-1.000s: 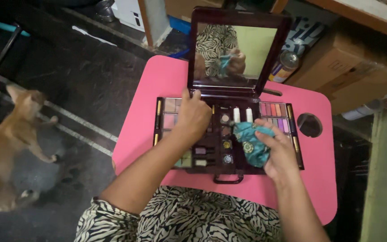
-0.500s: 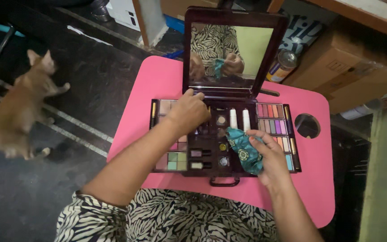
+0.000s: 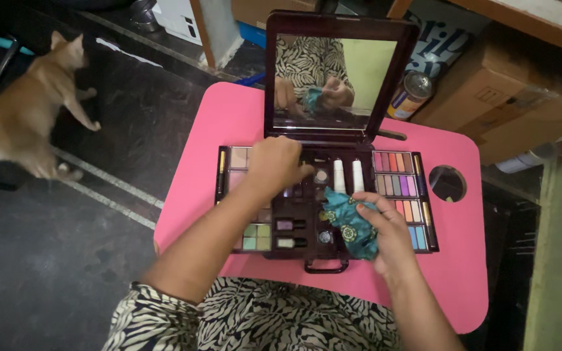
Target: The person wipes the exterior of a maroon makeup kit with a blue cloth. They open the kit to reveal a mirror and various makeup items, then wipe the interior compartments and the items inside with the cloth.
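An open dark makeup case [image 3: 395, 179] with coloured eyeshadow pans lies on a pink lap table [image 3: 229, 117]. Its lid stands upright with a mirror [image 3: 333, 78] that reflects both hands. My left hand [image 3: 274, 166] rests on the left middle of the case, fingers curled down over the pans. My right hand [image 3: 385, 227] presses a teal patterned cloth [image 3: 346, 224] onto the middle of the case, just below two white tubes [image 3: 348, 174].
An orange cat [image 3: 30, 107] walks on the dark floor at the left. Cardboard boxes [image 3: 508, 97] and a tin can [image 3: 410, 94] stand behind the table at the right. The table has a round cup hole [image 3: 447, 183].
The cat has walked up and away along the floor. My right hand has shifted the cloth slightly left over the case. My left hand has moved a little down from the lid's hinge.
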